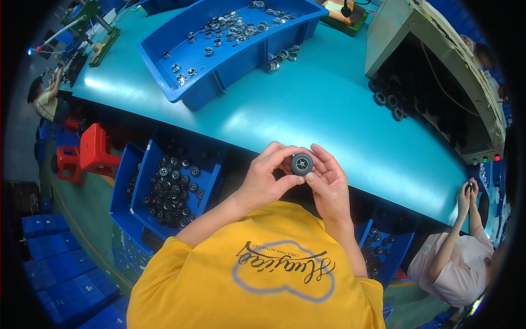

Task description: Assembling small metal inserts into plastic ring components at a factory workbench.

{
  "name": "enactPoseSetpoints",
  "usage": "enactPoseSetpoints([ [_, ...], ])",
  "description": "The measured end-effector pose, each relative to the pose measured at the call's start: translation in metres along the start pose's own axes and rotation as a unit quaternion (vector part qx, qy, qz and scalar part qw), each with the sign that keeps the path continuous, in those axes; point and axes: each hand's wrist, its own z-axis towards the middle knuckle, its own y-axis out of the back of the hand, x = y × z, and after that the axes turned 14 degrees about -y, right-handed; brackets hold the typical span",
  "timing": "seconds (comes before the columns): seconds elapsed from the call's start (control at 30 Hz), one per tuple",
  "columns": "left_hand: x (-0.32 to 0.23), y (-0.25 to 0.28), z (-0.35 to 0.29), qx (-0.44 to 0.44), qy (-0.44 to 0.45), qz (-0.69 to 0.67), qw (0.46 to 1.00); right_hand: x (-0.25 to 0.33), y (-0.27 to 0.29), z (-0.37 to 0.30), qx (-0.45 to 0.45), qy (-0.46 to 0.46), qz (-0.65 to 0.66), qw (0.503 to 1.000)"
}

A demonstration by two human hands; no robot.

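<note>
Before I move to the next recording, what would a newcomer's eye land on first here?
Probably the bright yellow T-shirt filling the lower middle, then the small round black wheel with silver spokes just right of centre, in the grip of the left hand and right hand. Toward the top, a long blue plastic bin holding shiny silver round parts stands on the glossy turquoise worktop.

At the centre of the frame, a wheel (302, 164) pairs a matt black, rubber-looking tyre (302, 172) with silvery, metallic-looking spokes (301, 163). Around the middle, the turquoise tabletop (307, 104) is smooth and glossy. Upper centre, a smooth blue plastic bin (203, 92) contains shiny, chrome-like round parts (208, 51). At left, 2 red stools (97, 148) look like smooth plastic. Lower centre, a yellow shirt (192, 274) is matt cloth.
</note>
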Motion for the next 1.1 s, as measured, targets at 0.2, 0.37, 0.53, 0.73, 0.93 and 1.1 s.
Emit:
enactPoseSetpoints([
  [0.2,-0.006,0.033,-0.009,-0.011,0.019,0.122,0.992,0.018,0.008,0.008,-0.05,0.025,-0.104,0.993],
  [0.37,0.007,0.161,-0.082,0.14,0.193,0.376,0.895,0.084,0.096,0.027,-0.202,0.18,-0.326,0.906],
  [0.53,0.016,0.224,-0.161,0.1,0.342,0.531,0.768,0.158,0.156,0.053,-0.406,0.183,-0.529,0.722],
  [0.73,-0.007,0.14,-0.081,0.058,0.169,0.352,0.919,0.177,0.188,0.106,-0.482,0.197,-0.68,0.516],
  [0.93,-0.008,0.067,-0.032,0.1,0.032,0.187,0.977,0.167,0.119,0.087,-0.386,0.245,-0.575,0.678],
  [1.1,0.001,0.008,-0.006,-0.019,0.133,-0.196,0.971,0.073,0.02,0.035,-0.145,0.201,-0.467,0.849],
])
